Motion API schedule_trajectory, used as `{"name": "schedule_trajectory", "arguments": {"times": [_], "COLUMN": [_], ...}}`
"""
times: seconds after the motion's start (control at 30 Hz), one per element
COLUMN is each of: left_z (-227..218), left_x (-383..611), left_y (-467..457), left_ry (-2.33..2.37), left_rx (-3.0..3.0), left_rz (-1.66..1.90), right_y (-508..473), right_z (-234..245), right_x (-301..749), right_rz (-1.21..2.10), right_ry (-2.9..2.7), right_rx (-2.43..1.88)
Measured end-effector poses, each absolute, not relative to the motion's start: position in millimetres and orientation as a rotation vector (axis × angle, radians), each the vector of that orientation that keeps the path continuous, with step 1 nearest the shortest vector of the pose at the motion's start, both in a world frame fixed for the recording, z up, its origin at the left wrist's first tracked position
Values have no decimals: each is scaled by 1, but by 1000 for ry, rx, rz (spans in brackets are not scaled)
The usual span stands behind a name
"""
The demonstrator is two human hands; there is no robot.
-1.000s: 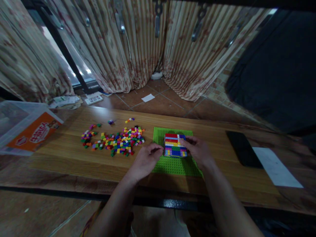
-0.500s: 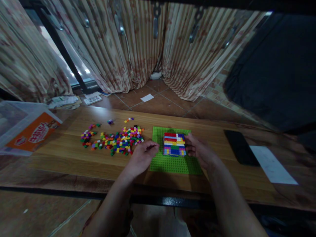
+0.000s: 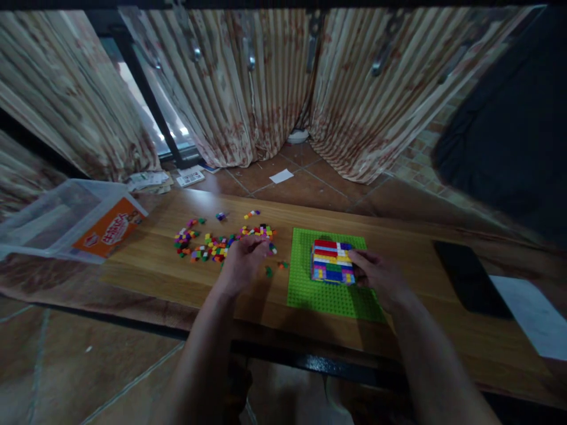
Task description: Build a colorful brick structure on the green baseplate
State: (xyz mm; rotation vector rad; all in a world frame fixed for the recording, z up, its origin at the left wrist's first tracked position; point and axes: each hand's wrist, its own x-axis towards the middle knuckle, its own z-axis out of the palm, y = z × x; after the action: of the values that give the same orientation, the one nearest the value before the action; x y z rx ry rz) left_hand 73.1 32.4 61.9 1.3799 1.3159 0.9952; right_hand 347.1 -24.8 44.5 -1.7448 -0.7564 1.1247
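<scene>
A block-shaped model of toy building bricks (image 3: 333, 261), with red, white, yellow and blue rows, stands on a green studded baseplate (image 3: 305, 298). My right hand (image 3: 376, 276) is at the model's right side, thumb along its upper edge and fingers curled against it. Over the right part of a pile of loose toy bricks (image 3: 212, 247) hovers my left hand (image 3: 243, 262). Its thumb and fingertips are drawn together; whether a brick is between them is too small to make out. This hand covers part of the pile.
A clear plastic box (image 3: 66, 192) with an orange label stands at the table's left end. On the right lie a black flat object (image 3: 469, 277) and a white sheet (image 3: 531, 313). Several stray bricks (image 3: 282, 265) lie between pile and baseplate. The wooden table (image 3: 177, 295) has a dark front edge.
My left hand has moved left, from beside the model to over the loose bricks. My right hand has closed in on the model's right side. The view has swung left.
</scene>
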Motion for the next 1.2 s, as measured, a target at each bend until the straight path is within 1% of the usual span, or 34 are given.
{"name": "schedule_trajectory", "arguments": {"times": [0.07,0.13,0.23,0.3,0.53,0.77,1.0,1.2], "left_z": [62,62,60,57,55,59,60,68], "left_x": [59,48,41,43,58,66,67,78], "left_y": [37,39,39,35,21,15,15,18], "left_ry": [1361,1401,1454,1444,1307,1410,1406,1190], "left_rx": [1392,1444,1581,1716,2077,2241,2234,1906], "left_rz": [1055,1054,957,842,439,317,416,715], "right_y": [-25,-25,-24,-24,-23,-22,-20,-28], "right_z": [44,45,50,53,54,55,55,68], "right_x": [350,352,351,347,337,334,334,321], "right_rz": [1084,958,761,698,636,646,651,566], "right_ry": [-735,-700,-639,-628,-679,-695,-672,-881], "right_rx": [-1738,-1711,-1611,-1534,-1454,-1454,-1428,-1441]}}
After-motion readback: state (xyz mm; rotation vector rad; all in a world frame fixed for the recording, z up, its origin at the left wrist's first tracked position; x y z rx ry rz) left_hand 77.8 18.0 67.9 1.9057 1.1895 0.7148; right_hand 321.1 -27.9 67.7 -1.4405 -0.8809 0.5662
